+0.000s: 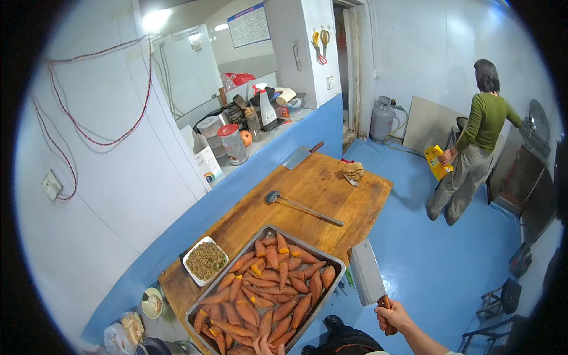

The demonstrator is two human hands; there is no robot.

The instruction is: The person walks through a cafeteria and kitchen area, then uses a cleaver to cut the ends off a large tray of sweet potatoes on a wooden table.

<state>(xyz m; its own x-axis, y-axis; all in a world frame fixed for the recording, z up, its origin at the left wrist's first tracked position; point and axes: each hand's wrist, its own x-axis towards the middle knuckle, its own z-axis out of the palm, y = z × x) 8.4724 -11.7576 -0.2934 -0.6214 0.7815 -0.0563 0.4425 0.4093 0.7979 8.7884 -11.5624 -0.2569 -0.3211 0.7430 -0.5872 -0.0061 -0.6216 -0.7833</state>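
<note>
My right hand (393, 316) grips the wooden handle of a Chinese cleaver (367, 273), its broad blade raised over the floor just right of the table. At the bottom edge, the fingers of my left hand (265, 347) rest on sweet potatoes at the near end of a metal tray (332, 262); the rest of that hand is cut off, and whether it grasps one is unclear. Orange-skinned sweet potatoes (284, 290) fill the tray, several with cut ends showing orange flesh. Left of the tray sits a white square dish (206, 262) of brown minced food with green bits.
On the wooden table (306, 186) lie a long-handled ladle (306, 208), a second cleaver (298, 156) and a crumpled cloth (353, 170). A person in a green top (481, 120) stands across the room. A gas cylinder (381, 120) and low stools (506, 293) stand on the floor.
</note>
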